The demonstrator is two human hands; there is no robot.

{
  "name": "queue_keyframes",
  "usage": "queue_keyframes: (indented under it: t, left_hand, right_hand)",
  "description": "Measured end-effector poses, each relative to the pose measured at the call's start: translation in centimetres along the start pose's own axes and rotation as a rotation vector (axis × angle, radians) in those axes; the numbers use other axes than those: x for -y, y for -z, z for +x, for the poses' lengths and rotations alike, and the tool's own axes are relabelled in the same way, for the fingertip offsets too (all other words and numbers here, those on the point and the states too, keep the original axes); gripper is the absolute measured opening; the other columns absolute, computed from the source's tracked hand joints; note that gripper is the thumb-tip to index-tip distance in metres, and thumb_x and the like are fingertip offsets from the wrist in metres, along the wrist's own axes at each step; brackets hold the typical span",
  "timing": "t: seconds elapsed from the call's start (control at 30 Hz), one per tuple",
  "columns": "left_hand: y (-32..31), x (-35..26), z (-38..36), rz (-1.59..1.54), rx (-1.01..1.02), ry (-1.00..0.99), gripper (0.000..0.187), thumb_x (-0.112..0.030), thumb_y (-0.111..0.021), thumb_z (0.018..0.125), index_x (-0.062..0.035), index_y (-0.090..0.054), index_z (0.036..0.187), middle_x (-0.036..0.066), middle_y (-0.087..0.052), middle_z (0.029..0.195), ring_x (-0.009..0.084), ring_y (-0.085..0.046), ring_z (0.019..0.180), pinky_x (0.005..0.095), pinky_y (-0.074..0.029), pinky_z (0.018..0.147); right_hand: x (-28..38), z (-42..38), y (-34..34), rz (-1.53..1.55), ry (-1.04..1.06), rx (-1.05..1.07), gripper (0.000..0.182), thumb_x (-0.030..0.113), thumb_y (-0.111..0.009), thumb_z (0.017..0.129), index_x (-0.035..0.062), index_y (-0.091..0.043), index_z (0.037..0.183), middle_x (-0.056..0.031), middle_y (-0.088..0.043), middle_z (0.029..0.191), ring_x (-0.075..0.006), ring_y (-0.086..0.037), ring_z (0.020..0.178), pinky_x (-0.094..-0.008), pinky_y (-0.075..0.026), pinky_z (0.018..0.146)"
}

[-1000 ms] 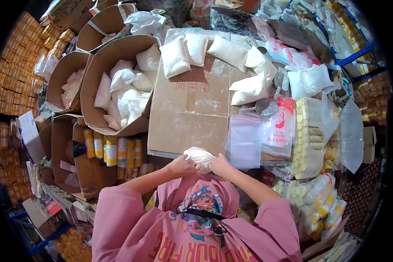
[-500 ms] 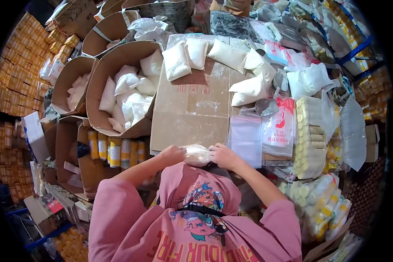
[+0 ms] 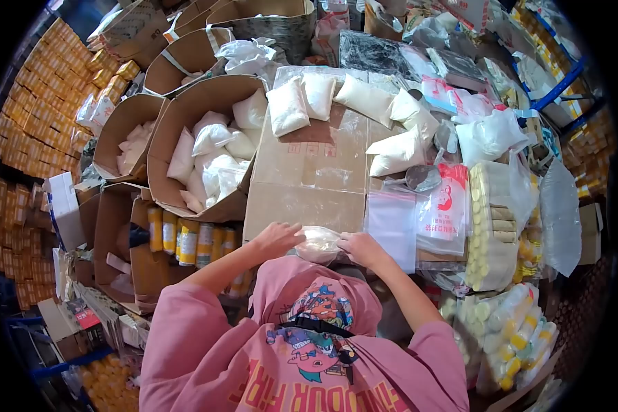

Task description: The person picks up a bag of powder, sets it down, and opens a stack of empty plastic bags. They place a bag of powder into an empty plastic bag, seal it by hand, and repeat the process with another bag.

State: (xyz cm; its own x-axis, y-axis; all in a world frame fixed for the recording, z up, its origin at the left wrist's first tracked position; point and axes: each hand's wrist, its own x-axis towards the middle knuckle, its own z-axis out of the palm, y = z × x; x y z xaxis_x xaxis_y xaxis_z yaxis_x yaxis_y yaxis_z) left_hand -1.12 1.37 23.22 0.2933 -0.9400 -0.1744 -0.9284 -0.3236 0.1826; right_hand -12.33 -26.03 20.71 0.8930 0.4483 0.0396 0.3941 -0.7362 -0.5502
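Observation:
A clear plastic bag of off-white powder (image 3: 318, 245) lies at the near edge of the cardboard sheet, right in front of my body. My left hand (image 3: 280, 238) is at its upper left side, fingers stretched out and slightly apart, their tips by the bag's edge. On the other side, my right hand (image 3: 361, 248) pinches the bag's right corner between closed fingers. Beyond them, several filled powder bags, such as a plump one (image 3: 288, 108), lie along the back and right of the cardboard sheet (image 3: 305, 199).
A large carton (image 3: 159, 154) of filled bags stands at the left, above yellow-wrapped rolls (image 3: 187, 242). Flat clear bags (image 3: 390, 223), a metal scoop (image 3: 422, 178) and red-printed bags (image 3: 446, 206) lie at the right, beside stacked pale tubes (image 3: 491, 226).
My left hand has loosened from the bag's left edge, and its fingers are straighter. My right hand stays at the right corner. The whole view has shifted slightly.

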Motion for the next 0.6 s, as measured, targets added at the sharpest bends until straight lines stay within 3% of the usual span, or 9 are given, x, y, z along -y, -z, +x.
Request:
queue_keyframes:
  t: [0.17, 0.3, 0.43, 0.53, 0.6]
  left_hand:
    - [-0.3, 1.3, 0.8, 0.1, -0.043, 0.097, 0.015, -0.016, -0.062, 0.081, -0.0126, -0.067, 0.095, 0.007, -0.058, 0.101, 0.0251, -0.065, 0.092, 0.0401, -0.052, 0.074]
    - [-0.2, 2.8, 1.4, 0.074, 0.008, 0.132, 0.008, -0.018, -0.061, 0.081, -0.0123, -0.066, 0.083, 0.007, -0.064, 0.084, 0.0254, -0.066, 0.087, 0.0415, -0.051, 0.074]
    - [-0.5, 2.7, 2.0, -0.058, 0.029, 0.291, 0.02, -0.029, -0.063, 0.083, -0.0094, -0.068, 0.081, 0.008, -0.069, 0.089, 0.0283, -0.066, 0.09, 0.0439, -0.05, 0.076]
    - [1.0, 1.5, 3.1, -0.011, 0.164, 0.369, 0.029, -0.035, -0.065, 0.082, -0.0093, -0.069, 0.095, 0.008, -0.07, 0.096, 0.0296, -0.067, 0.09, 0.0455, -0.05, 0.076]
    - [-0.9, 1.3, 3.7, 0.015, -0.022, 0.276, 0.035, -0.035, -0.066, 0.082, -0.0083, -0.065, 0.105, 0.01, -0.07, 0.095, 0.0297, -0.067, 0.089, 0.0469, -0.05, 0.075]
  right_hand:
    - [0.1, -0.7, 0.6, -0.131, -0.127, -0.031, 0.008, 0.009, -0.058, 0.081, 0.0054, -0.063, 0.085, -0.0137, -0.062, 0.085, -0.0351, -0.065, 0.077, -0.0454, -0.053, 0.068]
    - [-0.8, -1.6, 0.2, -0.196, -0.311, -0.027, 0.01, 0.013, -0.062, 0.083, 0.0052, -0.064, 0.088, -0.0129, -0.063, 0.088, -0.0343, -0.064, 0.08, -0.0452, -0.053, 0.071]
    - [-2.5, -1.5, -1.8, -0.081, -0.208, -0.092, 0.009, 0.01, -0.059, 0.084, 0.004, -0.064, 0.087, -0.0129, -0.063, 0.089, -0.0332, -0.063, 0.085, -0.0432, -0.053, 0.074]
    - [-1.5, -1.1, -2.0, 0.012, -0.166, -0.121, 0.01, 0.007, -0.056, 0.085, 0.0022, -0.065, 0.087, -0.0134, -0.063, 0.091, -0.0336, -0.062, 0.088, -0.0425, -0.053, 0.077]
    - [-0.8, -1.2, -1.3, 0.07, -0.171, -0.112, 0.012, 0.006, -0.055, 0.085, 0.001, -0.065, 0.089, -0.014, -0.063, 0.094, -0.0343, -0.062, 0.089, -0.042, -0.053, 0.078]
